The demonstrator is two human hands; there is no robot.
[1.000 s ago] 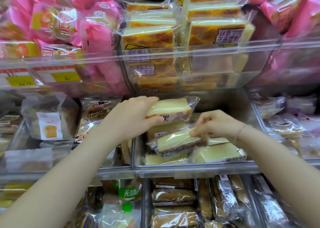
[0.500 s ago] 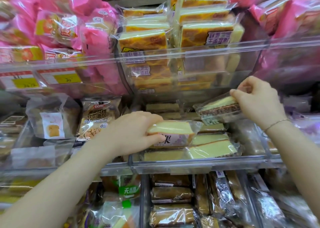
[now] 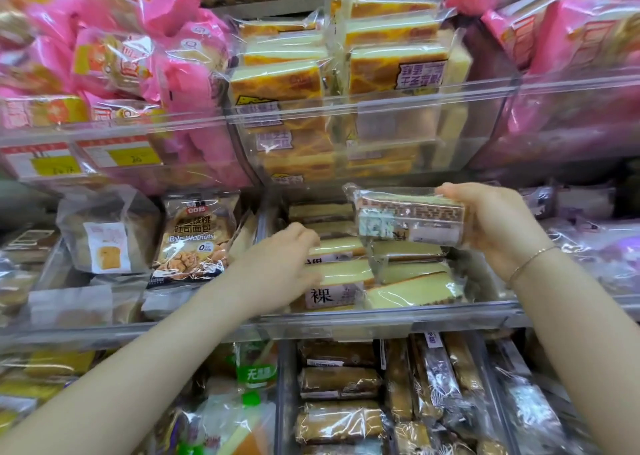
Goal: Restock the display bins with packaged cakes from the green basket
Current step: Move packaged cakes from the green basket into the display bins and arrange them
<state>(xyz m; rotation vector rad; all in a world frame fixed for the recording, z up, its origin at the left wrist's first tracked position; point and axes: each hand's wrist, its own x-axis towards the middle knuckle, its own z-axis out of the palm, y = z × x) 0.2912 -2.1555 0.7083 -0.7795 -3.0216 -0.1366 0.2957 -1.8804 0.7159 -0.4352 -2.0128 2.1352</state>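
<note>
Cake packet [image 3: 410, 220], light, soft, slippery-wrapped, is gripped endwise by right hand [image 3: 498, 226]; hold gently. Left hand [image 3: 284, 267] grips a binned cake [image 3: 337, 274].

- held cake pack [image 3: 410, 219]: clear wrap, pale yellow-green top, brown band, white and teal label
- cake packs in middle bin [image 3: 412, 290]: pale yellow tops, thin dark base edge, white label with black character
- upper bin cakes [image 3: 277, 82]: yellow with orange-brown marbled crust, purple-grey labels
- pink bags [image 3: 180, 73]: bright pink, orange-yellow print
- walnut bread bag [image 3: 194, 240]: brown-tan, white lettering
- price tags [image 3: 135, 156]: yellow, red strip above
- bracelet [image 3: 530, 262]: thin gold
</note>
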